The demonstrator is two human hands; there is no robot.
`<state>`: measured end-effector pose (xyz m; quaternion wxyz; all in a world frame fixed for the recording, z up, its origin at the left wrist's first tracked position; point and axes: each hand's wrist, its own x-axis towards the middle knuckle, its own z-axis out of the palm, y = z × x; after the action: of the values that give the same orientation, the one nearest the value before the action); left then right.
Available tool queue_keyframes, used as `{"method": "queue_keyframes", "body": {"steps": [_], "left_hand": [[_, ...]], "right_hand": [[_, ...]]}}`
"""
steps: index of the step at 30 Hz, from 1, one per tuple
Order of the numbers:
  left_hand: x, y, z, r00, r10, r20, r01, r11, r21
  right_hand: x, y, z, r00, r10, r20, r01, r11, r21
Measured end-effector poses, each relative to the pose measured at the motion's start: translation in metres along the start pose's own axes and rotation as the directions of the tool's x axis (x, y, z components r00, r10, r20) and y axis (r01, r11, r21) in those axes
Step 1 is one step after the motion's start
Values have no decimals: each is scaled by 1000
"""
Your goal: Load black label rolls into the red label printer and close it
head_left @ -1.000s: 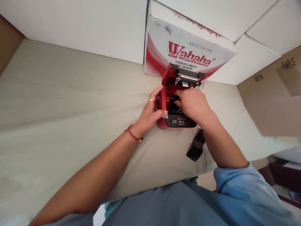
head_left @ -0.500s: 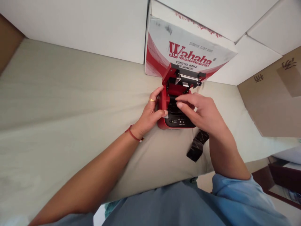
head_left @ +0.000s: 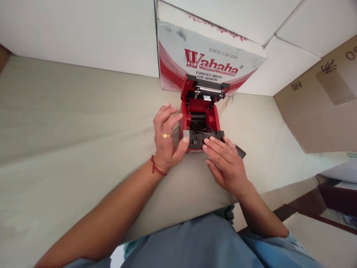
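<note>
A small red label printer (head_left: 184,111) stands with its lid (head_left: 205,86) tilted up, and a black roll (head_left: 198,117) sits in its bay. Black label strip (head_left: 220,134) lies across the front edge, and a tail of it (head_left: 240,151) shows past my fingers. My right hand (head_left: 227,162) rests on the strip at the printer's front, fingers stretched out and close together. To the left, my left hand (head_left: 167,137) is open with bent, parted fingers. Its thumb is by the front left corner; whether it touches the printer I cannot tell.
A white and red water carton (head_left: 212,56) stands right behind the raised lid, with white boxes (head_left: 97,33) beside it. A brown cardboard box (head_left: 312,108) is on the right. Pale cloth (head_left: 69,119) covers the surface under the printer.
My right hand has moved from the open bay down to the front and flattened on the black strip. My left hand has loosened from the printer's side, its fingers lifting away.
</note>
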<state>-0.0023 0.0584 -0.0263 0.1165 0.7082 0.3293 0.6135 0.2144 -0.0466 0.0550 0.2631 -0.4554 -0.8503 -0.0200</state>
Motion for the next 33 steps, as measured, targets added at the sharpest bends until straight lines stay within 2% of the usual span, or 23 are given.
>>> {"method": "queue_keyframes", "body": {"steps": [2, 4, 6, 8, 10, 12, 14, 16, 18, 20, 22, 27, 30, 33], "left_hand": [[-2, 13, -1, 984, 170, -43, -166, 983, 82], [-5, 26, 1, 954, 299, -17, -294, 945, 142], [-8, 37, 4, 945, 325, 33, -326, 932, 157], [-9, 43, 7, 949, 308, 65, -315, 935, 164], [-9, 44, 8, 954, 292, 71, -300, 940, 165], [-9, 42, 9, 954, 292, 67, -298, 944, 143], [-10, 38, 9, 953, 298, 62, -303, 946, 116], [-12, 35, 9, 954, 293, 66, -299, 949, 101], [-14, 33, 8, 961, 262, 92, -270, 959, 83], [-17, 31, 8, 967, 221, 130, -229, 972, 53], [-20, 29, 7, 969, 193, 157, -200, 979, 33], [-19, 31, 7, 965, 202, 166, -219, 971, 92], [-15, 32, 7, 961, 246, 123, -259, 961, 102], [-14, 33, 7, 963, 246, 113, -256, 964, 74]], "right_hand": [[-1, 0, 0, 1000, -7, -15, 7, 1000, 12], [-1, 1, -2, 1000, -11, -19, 12, 999, 41], [1, 4, -6, 1000, 4, -24, -1, 992, 126], [6, 13, -10, 993, 103, -64, -83, 962, 260], [18, 32, -9, 942, 296, -161, -221, 903, 369], [37, 59, -2, 843, 470, -262, -342, 844, 414], [61, 90, 8, 803, 534, -263, -407, 815, 413], [88, 116, 17, 810, 553, -195, -450, 800, 396], [113, 130, 22, 833, 544, -101, -485, 805, 341], [129, 132, 24, 847, 530, -30, -501, 816, 288], [135, 125, 22, 857, 515, -7, -494, 825, 273], [109, 96, 13, 872, 484, -77, -432, 833, 346], [82, 82, 9, 906, 402, -133, -312, 845, 434], [57, 74, 9, 942, 307, -133, -222, 871, 438]]}}
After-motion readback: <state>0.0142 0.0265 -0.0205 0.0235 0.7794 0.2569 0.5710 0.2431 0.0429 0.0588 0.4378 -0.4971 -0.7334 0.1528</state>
